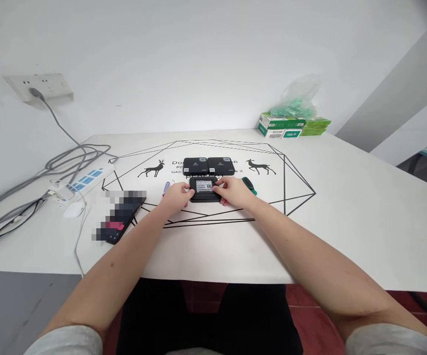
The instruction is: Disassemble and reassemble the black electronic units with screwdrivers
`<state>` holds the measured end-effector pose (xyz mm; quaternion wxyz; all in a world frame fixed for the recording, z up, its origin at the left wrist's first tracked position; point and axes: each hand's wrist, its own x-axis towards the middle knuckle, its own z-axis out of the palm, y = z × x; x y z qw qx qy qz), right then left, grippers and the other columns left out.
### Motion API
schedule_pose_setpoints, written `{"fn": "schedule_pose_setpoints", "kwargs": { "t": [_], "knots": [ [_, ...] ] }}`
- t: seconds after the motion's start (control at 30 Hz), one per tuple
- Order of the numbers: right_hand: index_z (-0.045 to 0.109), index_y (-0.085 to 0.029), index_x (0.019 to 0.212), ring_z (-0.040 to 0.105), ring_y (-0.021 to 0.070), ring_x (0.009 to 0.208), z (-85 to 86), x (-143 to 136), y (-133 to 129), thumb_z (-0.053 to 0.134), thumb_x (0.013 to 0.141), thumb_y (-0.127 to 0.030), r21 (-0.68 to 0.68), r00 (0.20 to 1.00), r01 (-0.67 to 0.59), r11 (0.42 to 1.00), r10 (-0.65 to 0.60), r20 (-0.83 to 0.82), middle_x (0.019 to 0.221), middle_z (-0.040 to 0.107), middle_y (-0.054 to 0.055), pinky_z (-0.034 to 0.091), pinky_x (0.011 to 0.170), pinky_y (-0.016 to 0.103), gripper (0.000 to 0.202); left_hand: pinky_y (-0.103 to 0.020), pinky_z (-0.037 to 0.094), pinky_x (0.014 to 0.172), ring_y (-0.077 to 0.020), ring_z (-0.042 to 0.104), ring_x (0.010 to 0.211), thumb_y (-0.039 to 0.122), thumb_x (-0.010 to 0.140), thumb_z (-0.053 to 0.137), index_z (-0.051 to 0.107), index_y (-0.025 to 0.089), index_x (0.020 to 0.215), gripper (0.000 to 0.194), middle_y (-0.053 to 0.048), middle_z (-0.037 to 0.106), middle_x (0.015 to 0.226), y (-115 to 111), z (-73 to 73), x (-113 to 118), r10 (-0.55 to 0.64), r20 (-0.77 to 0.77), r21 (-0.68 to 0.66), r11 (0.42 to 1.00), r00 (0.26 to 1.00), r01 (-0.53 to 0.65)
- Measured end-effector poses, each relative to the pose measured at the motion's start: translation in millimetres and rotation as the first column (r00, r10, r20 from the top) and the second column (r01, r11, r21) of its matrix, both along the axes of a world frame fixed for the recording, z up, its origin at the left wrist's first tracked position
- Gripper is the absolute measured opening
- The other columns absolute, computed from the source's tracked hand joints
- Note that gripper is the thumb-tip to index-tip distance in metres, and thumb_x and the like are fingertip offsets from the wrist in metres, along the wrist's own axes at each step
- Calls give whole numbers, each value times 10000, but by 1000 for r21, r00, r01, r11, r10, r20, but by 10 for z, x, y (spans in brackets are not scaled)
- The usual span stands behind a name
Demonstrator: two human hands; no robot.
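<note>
Both my hands grip a flat black box [203, 196] with a white printed label on its top, at the middle of the table. My left hand [177, 196] is closed on its left edge, the thumb on top. At the right edge, my right hand [236, 191] pinches it the same way. Just behind lie two flat black boxes side by side, a left one [195, 166] and a right one [221, 166], with small light stickers. A small purple object [166, 187] shows partly behind my left hand, and a green and black object [249, 185] lies beyond my right hand.
A dark phone [128, 214], partly blurred out, lies left of my left forearm. Farther left are a power strip [88, 181], a white mouse [74, 209], glasses [14, 222] and coiled grey cable [61, 160]. Green-and-white boxes [282, 122] under a plastic bag [295, 101] stand back right.
</note>
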<state>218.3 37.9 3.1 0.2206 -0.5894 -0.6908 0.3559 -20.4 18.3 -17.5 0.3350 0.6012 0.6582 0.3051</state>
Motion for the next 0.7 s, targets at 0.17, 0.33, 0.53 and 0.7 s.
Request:
{"fn": "schedule_pose_setpoints", "kwargs": {
  "t": [0.17, 0.33, 0.53, 0.7],
  "knots": [
    [758, -186, 1160, 786, 252, 893, -119, 37, 96, 686, 1004, -407, 195, 996, 8, 981, -26, 87, 1018, 841, 108, 598, 897, 396, 280, -321, 513, 774, -228, 697, 745, 375, 952, 752, 617, 222, 1550, 632, 12, 722, 795, -13, 43, 7, -47, -106, -13, 999, 993, 46],
    [690, -133, 1472, 638, 349, 1472, -287, 60, 236, 677, 1021, -394, 369, 977, -205, 907, 168, 129, 1616, 624, 214, 458, 1289, 511, 521, -339, 502, 846, -275, 716, 877, 402, 1015, 660, 650, 240, 1578, 586, -34, 758, 865, 81, 10, -7, -140, -213, 25, 989, 967, 149],
    [634, -148, 1564, 536, 359, 1598, -316, 85, 293, 695, 1028, -420, 298, 965, -251, 921, 213, 156, 1697, 551, 196, 395, 1355, 539, 605, -351, 519, 914, -307, 760, 1004, 400, 1009, 667, 633, 224, 1596, 614, -96, 823, 1032, 151, -45, -30, -182, -228, 1, 982, 957, 187],
    [585, -153, 1613, 572, 413, 1559, -244, 74, 271, 671, 1049, -435, 242, 949, -271, 932, 215, 231, 1735, 485, 187, 454, 1304, 567, 637, -399, 507, 1023, -361, 715, 1268, 376, 1009, 661, 624, 257, 1587, 591, -145, 780, 1377, 153, 3, -34, -222, -272, -16, 974, 936, 227]
  ]
}}
